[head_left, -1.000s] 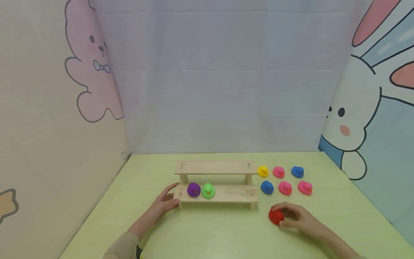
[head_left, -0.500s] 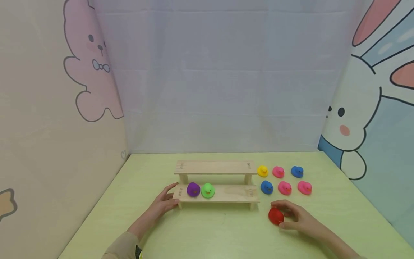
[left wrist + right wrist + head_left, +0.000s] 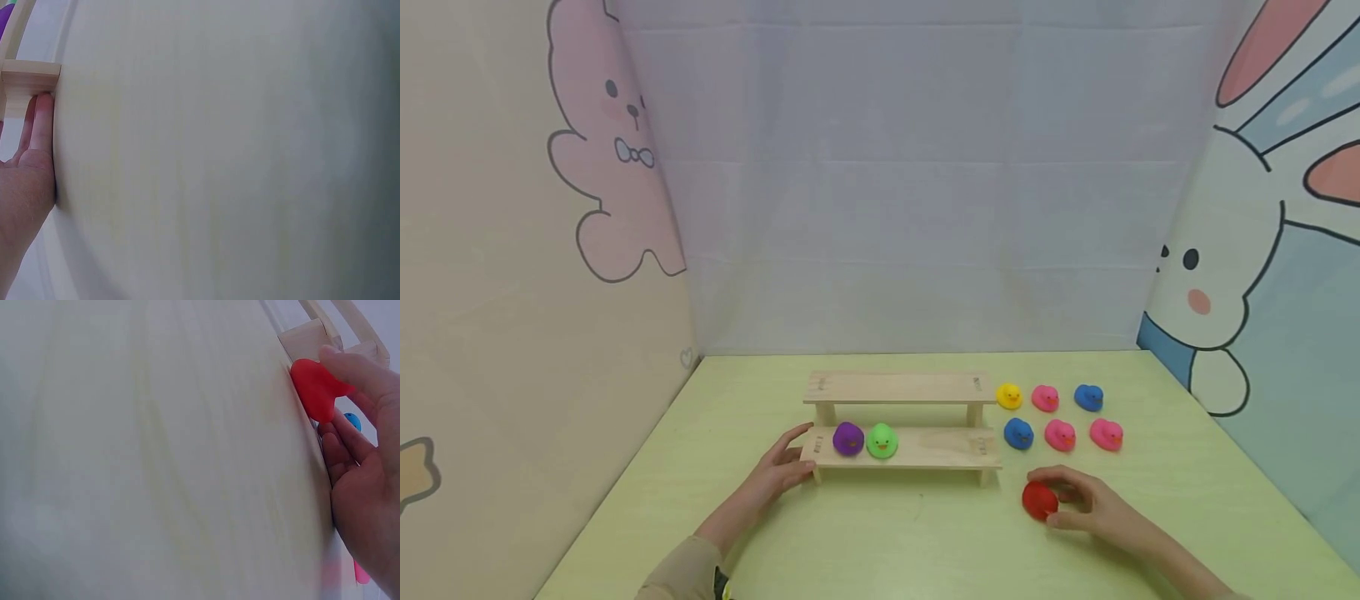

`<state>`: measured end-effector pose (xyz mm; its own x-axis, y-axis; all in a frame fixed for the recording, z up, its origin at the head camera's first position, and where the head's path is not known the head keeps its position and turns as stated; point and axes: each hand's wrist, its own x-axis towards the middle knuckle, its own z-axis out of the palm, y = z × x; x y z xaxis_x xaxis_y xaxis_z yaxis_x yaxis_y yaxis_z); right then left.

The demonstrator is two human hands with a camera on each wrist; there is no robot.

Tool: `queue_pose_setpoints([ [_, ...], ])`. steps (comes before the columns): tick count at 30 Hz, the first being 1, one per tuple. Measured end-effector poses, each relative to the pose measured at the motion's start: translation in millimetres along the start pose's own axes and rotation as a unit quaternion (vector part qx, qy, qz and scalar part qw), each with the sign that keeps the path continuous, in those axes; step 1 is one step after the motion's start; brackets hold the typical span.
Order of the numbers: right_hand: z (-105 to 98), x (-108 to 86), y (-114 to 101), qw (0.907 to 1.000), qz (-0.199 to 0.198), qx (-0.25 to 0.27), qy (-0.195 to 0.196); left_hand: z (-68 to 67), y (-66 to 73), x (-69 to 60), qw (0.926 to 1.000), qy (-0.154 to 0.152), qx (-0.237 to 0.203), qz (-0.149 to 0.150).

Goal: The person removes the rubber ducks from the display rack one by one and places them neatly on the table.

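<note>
A wooden two-step stand is on the table, with a purple rubber duck and a green rubber duck side by side on its lower step. At that step's left end is my left hand, thumb by the front edge and index finger toward the back. In the left wrist view, straight fingers touch the stand's leg. To the stand's front right, my right hand holds a red rubber duck between thumb and fingers. The right wrist view shows the red duck low against the tabletop.
Two rows of ducks lie right of the stand: a yellow duck, a pink duck and a blue duck behind; a blue duck and pink ducks in front. A white curtain hangs behind the table.
The right hand's fingers have shifted slightly, and the red duck looks turned a little in place. The left hand and stand stay as they were.
</note>
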<state>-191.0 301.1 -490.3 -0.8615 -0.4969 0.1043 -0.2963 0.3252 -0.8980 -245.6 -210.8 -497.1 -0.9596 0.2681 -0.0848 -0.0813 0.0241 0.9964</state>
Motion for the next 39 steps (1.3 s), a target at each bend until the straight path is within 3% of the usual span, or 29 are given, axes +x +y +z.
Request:
queue_pose_setpoints([
  [6,-0.4,0.7,2.0,0.9997,-0.025,-0.005,-0.001,0.5,-0.3,1.0,1.0000,0.006,-0.001,0.000],
  [19,0.5,0.8,3.7,0.9996,-0.025,0.006,0.014,-0.2,0.5,0.2,1.0000,-0.005,-0.007,0.005],
  [27,0.7,-1.0,-0.2,0.9997,0.013,0.014,0.018,-0.3,0.2,0.8,1.0000,-0.003,-0.007,0.002],
  [34,0.4,0.8,-1.8,0.9996,0.007,0.017,0.023,-0.5,-0.7,1.9,0.9999,-0.005,-0.011,0.009],
  [39,0.0,2.7,-5.7,0.9981,0.043,0.021,0.038,-2.0,-1.6,2.8,0.9998,-0.013,-0.010,0.013],
])
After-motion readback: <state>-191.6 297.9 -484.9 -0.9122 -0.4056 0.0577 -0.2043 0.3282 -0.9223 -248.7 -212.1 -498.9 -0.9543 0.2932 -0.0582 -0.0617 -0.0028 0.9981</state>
